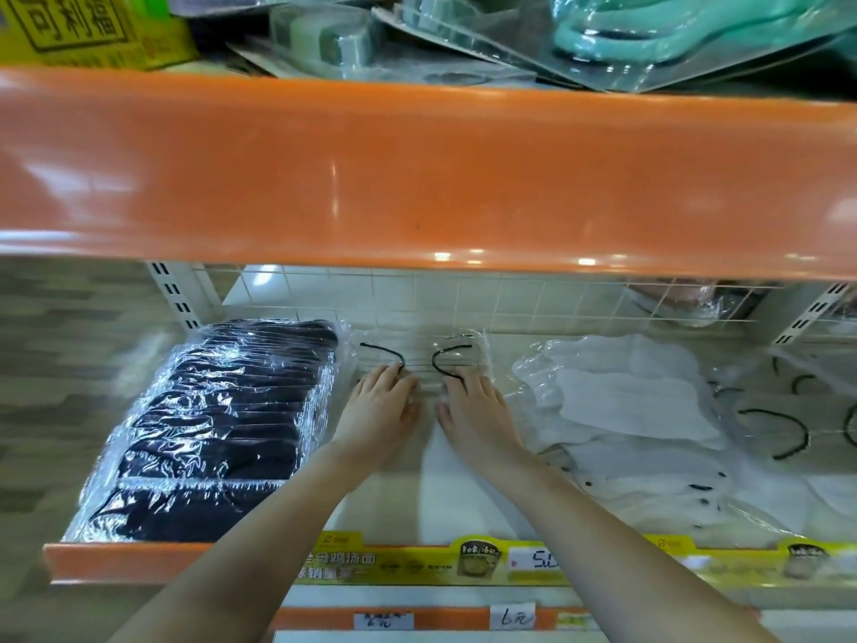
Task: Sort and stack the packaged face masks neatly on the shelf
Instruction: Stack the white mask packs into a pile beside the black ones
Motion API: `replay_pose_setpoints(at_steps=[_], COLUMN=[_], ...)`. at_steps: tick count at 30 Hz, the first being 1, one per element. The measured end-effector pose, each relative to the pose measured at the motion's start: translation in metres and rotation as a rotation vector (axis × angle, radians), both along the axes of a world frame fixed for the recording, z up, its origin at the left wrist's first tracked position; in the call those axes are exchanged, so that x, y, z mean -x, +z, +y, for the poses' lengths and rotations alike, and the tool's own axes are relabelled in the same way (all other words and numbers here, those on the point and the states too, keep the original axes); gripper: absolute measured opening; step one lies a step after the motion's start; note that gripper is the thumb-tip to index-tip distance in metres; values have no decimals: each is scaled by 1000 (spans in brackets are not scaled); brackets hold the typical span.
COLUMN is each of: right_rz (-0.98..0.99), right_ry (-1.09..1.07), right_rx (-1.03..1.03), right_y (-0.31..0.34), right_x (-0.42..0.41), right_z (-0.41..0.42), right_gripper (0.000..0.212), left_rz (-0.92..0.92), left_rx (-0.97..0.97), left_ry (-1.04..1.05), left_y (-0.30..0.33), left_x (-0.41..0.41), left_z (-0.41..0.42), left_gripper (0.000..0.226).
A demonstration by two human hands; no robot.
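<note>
Both hands flat, fingers straight, on clear-wrapped white mask pack with black ear loops [424, 368] mid-shelf: left hand [380, 410], right hand [477, 410]. Black mask stack [222, 424] beyond left hand, loose white packs [626, 401] beyond right. Squaring step; next likely gather loose packs.

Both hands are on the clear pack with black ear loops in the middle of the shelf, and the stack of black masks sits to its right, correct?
Not quite. In the head view the stack of black masks sits to the left of the clear pack, not the right. The left hand and right hand do both rest on that pack, mid-shelf.
</note>
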State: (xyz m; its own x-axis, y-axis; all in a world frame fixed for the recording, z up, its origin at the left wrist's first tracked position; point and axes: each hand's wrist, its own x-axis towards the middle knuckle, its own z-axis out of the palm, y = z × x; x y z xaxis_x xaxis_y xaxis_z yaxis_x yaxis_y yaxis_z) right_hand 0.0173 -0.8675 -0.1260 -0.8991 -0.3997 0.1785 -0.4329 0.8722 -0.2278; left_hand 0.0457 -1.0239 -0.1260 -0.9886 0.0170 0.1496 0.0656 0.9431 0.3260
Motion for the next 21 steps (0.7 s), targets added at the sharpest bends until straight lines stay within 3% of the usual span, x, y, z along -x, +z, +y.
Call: replay_pose_setpoints(at_steps=[3,6,10,13,15,21], right_rz=[-48,-65,-24,39,61,81], right_ry=[38,72,88,75,49,-9], right_rx=[-3,48,158,160,195,190], right_y=[6,8,14,20,25,29], right_x=[-1,4,-1,-6,-10,-24], right_z=[3,12,26,42,54,100], right_gripper=[44,33,44,34,41,40], left_rz=[0,-3,7,55,54,41], left_rx=[-62,-115,-79,-82,-40,-72], left_ry=[-41,-81,-66,-42,-47,-121], left_y=[1,8,16,20,22,25], left_x=[-2,-7,-11,-13,-14,-22], left_z=[3,15,39,57,69,113], left_gripper=[58,61,66,54,36,33])
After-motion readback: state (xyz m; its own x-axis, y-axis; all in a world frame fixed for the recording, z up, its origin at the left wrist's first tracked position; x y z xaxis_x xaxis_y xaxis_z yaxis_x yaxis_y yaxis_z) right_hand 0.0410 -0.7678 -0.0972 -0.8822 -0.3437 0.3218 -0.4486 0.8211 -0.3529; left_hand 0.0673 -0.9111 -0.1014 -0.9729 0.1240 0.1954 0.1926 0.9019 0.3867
